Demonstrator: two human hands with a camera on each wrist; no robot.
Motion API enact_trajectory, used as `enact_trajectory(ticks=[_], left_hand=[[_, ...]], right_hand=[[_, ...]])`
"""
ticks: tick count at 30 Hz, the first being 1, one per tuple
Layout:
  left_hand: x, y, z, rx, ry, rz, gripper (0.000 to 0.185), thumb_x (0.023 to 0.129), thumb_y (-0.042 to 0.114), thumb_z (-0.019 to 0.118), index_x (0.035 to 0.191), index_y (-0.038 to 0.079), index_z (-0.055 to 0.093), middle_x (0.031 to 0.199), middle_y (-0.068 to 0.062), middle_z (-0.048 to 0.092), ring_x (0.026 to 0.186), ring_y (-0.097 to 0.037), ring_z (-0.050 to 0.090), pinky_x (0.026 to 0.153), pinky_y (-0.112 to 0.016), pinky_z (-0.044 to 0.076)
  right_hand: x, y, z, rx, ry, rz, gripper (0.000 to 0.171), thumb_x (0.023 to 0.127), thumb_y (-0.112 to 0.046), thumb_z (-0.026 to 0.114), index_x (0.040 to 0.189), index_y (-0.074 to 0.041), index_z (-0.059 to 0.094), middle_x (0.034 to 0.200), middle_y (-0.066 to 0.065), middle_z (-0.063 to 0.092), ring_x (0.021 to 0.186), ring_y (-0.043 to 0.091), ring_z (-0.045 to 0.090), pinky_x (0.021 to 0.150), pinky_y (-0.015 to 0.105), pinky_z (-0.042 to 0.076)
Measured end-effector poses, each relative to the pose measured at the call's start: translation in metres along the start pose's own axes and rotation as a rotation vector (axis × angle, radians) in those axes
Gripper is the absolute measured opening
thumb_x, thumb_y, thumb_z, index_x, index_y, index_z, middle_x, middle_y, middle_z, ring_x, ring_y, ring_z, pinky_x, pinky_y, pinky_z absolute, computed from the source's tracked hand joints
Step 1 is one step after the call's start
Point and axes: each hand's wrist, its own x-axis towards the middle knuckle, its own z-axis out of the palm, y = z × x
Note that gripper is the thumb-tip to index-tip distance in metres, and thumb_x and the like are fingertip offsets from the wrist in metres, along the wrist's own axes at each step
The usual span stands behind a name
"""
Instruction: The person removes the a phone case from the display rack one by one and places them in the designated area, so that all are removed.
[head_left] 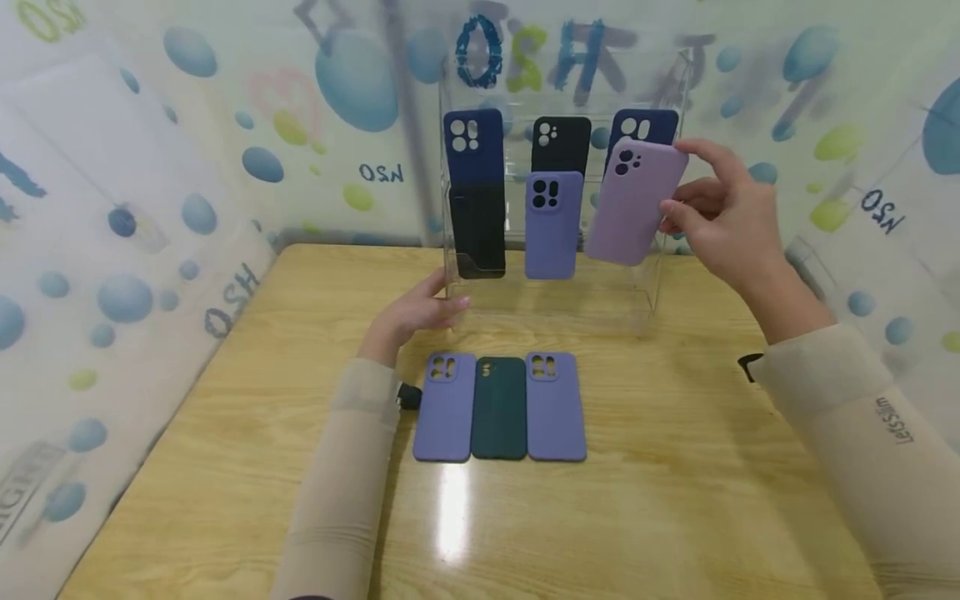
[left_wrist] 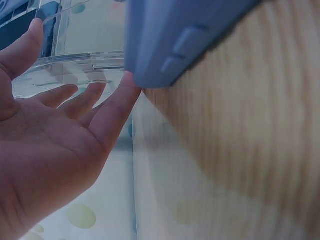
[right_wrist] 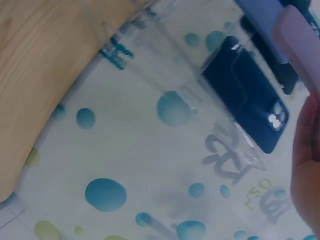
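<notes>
My right hand [head_left: 731, 212] pinches a pale lilac phone case [head_left: 636, 204] by its right edge, with a finger at its top corner. The case is tilted in front of the right side of a clear display stand [head_left: 551, 312], partly covering a dark blue phone case [head_left: 645, 125]. At the stand's lower left corner my left hand [head_left: 420, 308] holds its side, thumb in front and fingers partly hidden behind. In the left wrist view, the left hand [left_wrist: 55, 130] has its fingers along the clear edge. In the stand's middle stands a purple phone case [head_left: 553, 233].
On the stand's left are a blue case [head_left: 472, 146] and a black case [head_left: 478, 233]; another black case [head_left: 561, 150] is mid-back. A purple case [head_left: 444, 421], a dark green case [head_left: 499, 417] and a second purple case [head_left: 557, 421] lie side by side on the wooden table [head_left: 660, 500].
</notes>
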Motion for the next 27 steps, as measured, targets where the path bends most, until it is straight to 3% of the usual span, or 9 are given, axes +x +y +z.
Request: enact_trajectory(ticks=[4,6,9,17,27], left_hand=[[0.001,-0.002,-0.002,-0.004,0.004,0.004,0.079,0.108,0.028,0.064,0.172,0.023,0.017,0.180,-0.007,0.014,0.149,-0.036,0.049,0.122,-0.055,0.046],[0.002,-0.003,-0.003,-0.007,0.003,0.006,0.079,0.108,0.028,0.064,0.172,0.024,0.017,0.181,-0.007,0.014,0.150,-0.036,0.049,0.122,-0.055,0.046],[0.002,-0.003,-0.003,-0.014,-0.004,0.007,0.080,0.108,0.028,0.064,0.172,0.025,0.016,0.181,-0.006,0.014,0.152,-0.036,0.047,0.123,-0.055,0.045],[0.002,0.001,-0.002,-0.023,-0.019,0.004,0.085,0.108,0.030,0.065,0.173,0.027,0.010,0.181,-0.003,0.013,0.154,-0.036,0.045,0.124,-0.054,0.045],[0.000,0.000,-0.002,-0.021,-0.014,-0.009,0.086,0.108,0.030,0.064,0.173,0.025,0.009,0.182,-0.005,0.009,0.155,-0.036,0.044,0.124,-0.054,0.045]], right_hand=[[-0.013,-0.013,0.001,-0.058,-0.086,0.053,0.066,0.102,-0.011,0.072,0.159,-0.035,0.048,0.097,-0.002,0.079,0.071,-0.008,0.070,0.067,0.010,0.055],[-0.021,-0.016,0.001,-0.078,-0.152,0.097,0.067,0.102,-0.011,0.071,0.160,-0.034,0.046,0.104,0.013,0.079,0.073,-0.004,0.072,0.066,0.013,0.056],[-0.035,-0.016,0.003,-0.080,-0.253,0.160,0.068,0.103,-0.008,0.070,0.161,-0.030,0.044,0.111,0.023,0.077,0.077,0.006,0.075,0.068,0.017,0.059],[-0.070,0.006,0.010,-0.054,-0.438,0.336,0.071,0.103,-0.013,0.071,0.165,-0.023,0.038,0.116,0.023,0.078,0.082,0.013,0.078,0.073,0.026,0.064],[-0.095,0.034,0.027,0.109,-0.645,0.407,0.072,0.101,0.001,0.067,0.164,-0.009,0.034,0.102,0.017,0.078,0.084,0.023,0.074,0.077,0.037,0.066]])
